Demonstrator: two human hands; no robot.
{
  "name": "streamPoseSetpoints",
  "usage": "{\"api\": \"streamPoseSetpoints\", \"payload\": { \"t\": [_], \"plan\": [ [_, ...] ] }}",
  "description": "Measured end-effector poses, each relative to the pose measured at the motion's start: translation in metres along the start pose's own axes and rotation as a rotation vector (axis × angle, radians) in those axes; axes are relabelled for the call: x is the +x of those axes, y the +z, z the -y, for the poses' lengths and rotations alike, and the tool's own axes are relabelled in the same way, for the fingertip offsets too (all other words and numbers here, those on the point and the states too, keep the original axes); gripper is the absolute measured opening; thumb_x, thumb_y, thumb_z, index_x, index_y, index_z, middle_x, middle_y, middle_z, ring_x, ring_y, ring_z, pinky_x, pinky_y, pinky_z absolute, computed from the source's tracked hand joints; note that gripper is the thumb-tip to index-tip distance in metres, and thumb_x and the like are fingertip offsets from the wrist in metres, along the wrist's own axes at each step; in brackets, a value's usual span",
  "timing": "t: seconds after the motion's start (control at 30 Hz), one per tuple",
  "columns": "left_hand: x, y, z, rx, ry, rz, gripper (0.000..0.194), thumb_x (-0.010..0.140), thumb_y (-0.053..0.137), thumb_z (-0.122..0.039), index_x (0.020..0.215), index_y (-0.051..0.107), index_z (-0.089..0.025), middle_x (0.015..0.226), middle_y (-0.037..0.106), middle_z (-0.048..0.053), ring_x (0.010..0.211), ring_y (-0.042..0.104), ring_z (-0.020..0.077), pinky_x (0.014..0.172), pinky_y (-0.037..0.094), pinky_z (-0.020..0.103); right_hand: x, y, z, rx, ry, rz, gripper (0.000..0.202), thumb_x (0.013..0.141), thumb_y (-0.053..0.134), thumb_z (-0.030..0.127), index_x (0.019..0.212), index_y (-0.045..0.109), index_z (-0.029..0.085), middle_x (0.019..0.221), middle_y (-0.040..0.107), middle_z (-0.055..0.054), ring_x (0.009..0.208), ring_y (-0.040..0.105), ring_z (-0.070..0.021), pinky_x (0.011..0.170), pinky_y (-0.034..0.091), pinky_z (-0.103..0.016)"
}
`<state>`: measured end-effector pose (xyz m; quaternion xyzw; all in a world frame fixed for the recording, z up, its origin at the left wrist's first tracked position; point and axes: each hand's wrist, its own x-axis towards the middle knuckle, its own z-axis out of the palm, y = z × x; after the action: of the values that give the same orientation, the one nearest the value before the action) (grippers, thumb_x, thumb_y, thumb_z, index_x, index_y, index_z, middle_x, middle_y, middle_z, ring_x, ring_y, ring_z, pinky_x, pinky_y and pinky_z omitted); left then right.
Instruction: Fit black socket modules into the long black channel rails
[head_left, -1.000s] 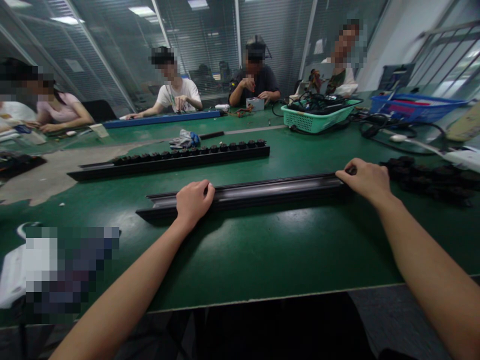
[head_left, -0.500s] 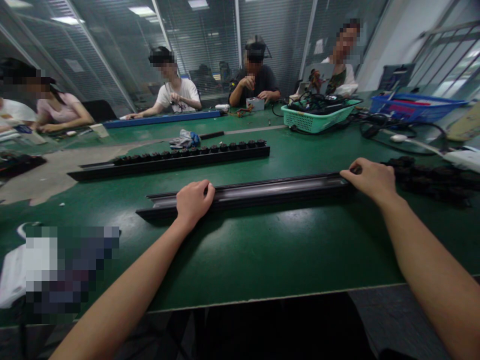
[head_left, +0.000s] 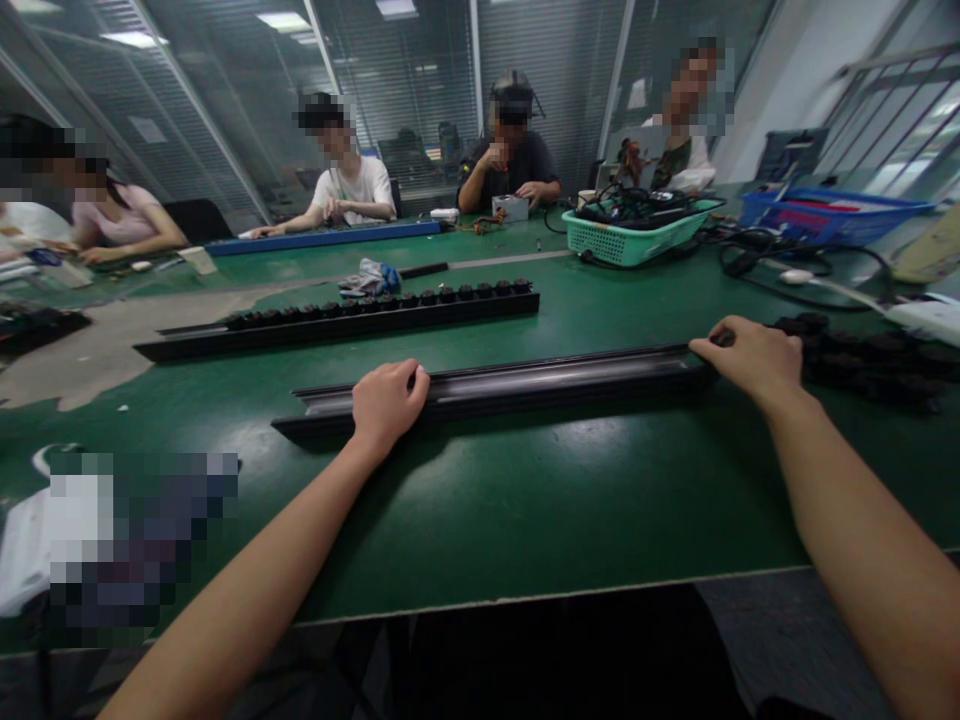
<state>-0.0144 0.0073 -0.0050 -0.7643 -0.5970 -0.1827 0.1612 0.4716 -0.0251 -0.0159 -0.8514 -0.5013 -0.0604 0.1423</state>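
A long black channel rail (head_left: 562, 378) lies across the green table in front of me, its inner groove shiny. My left hand (head_left: 390, 400) is closed over the rail near its left end, fingers wrapped over the far side. At the right end, my right hand (head_left: 757, 360) is closed in a pinch, thumb and forefinger by the rail's tip. Something small and dark shows between those fingers, too hidden to name. Right beside this hand is a pile of black round-topped parts (head_left: 877, 360). Farther back lies a second black rail (head_left: 360, 322) with a row of similar parts in it.
A green basket (head_left: 637, 240) of cables and a blue basket (head_left: 825, 215) stand at the back right. Grey gloves (head_left: 371, 278) lie behind the second rail. A white box-like thing (head_left: 26, 545) is at the near left. Several people sit across the table.
My right hand has shifted slightly to the right along the rail's end. My left hand and the rail stay in place.
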Motion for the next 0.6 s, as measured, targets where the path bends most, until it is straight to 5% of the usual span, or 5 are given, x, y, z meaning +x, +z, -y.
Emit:
{"api": "streamPoseSetpoints", "payload": {
  "t": [0.6],
  "plan": [
    [0.0, 0.0, 0.0, 0.004, -0.005, -0.011, 0.039, 0.099, 0.034, -0.039, 0.086, 0.066, -0.021, 0.084, 0.069, 0.006, 0.076, 0.061, 0.0201, 0.059, 0.027, 0.03, 0.014, 0.012, -0.027, -0.065, 0.254, -0.016, 0.043, 0.079, 0.054, 0.056, 0.102, 0.067, 0.022, 0.104, 0.069, -0.017, 0.104, 0.059, -0.0332, 0.088, 0.036, -0.045]
  ]
}}
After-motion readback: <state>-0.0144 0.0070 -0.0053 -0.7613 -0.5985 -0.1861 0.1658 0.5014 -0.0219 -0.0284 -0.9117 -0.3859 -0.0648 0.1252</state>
